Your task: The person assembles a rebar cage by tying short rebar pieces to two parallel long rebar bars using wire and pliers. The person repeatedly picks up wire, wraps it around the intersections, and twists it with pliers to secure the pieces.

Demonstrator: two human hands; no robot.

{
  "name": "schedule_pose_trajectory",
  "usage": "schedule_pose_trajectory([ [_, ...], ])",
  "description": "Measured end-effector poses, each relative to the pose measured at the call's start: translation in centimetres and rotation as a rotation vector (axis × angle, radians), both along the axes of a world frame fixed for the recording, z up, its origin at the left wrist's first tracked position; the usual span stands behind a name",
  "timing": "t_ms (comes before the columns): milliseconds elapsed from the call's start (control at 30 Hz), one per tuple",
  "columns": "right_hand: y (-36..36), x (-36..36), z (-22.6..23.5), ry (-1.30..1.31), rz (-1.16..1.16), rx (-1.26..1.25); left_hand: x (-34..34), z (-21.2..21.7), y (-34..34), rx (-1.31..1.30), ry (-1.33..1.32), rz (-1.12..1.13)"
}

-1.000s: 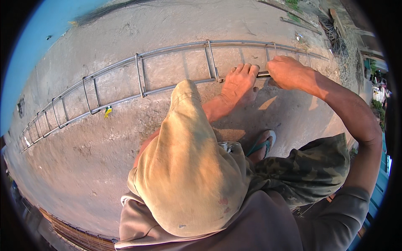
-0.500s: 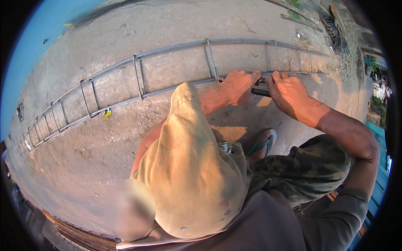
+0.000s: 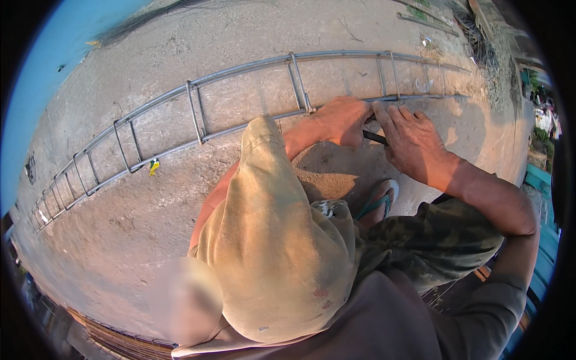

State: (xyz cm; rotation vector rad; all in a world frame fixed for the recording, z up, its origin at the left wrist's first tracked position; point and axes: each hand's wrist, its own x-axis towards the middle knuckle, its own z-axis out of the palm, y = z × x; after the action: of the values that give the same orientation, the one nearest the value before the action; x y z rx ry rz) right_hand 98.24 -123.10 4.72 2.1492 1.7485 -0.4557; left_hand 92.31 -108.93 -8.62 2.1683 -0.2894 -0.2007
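A long cage of grey steel reinforcing bars with rectangular stirrups lies across the ground in front of me. My left hand is closed at its near bar, just right of a stirrup; what it grips is hidden under the fingers. Close beside it, my right hand bends its fingers over a dark-handled tool. Only a short length of that handle shows between the two hands, so its kind is unclear. A tan cap covers part of my left forearm.
Loose bars and a tangle of wire lie at the far right. A yellow scrap sits by the cage's near bar. My sandalled foot is below the hands. Teal panels stand at the right edge.
My right hand has turned and its fingers have moved closer to the left hand. Less of the dark handle shows between them. The cage appears slightly higher in view.
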Motion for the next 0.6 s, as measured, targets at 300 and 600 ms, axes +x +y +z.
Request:
schedule_pose_trajectory([
  [300, -1.9, 1.0, -0.8, -0.067, -0.065, -0.142, 0.4, -1.5, -2.9, -0.292, -0.209, 0.111],
  [600, 1.4, 2.0, -0.3, 0.785, -1.115, -0.575, -2.8, -4.5, -4.5, -0.015, -0.657, 0.378],
])
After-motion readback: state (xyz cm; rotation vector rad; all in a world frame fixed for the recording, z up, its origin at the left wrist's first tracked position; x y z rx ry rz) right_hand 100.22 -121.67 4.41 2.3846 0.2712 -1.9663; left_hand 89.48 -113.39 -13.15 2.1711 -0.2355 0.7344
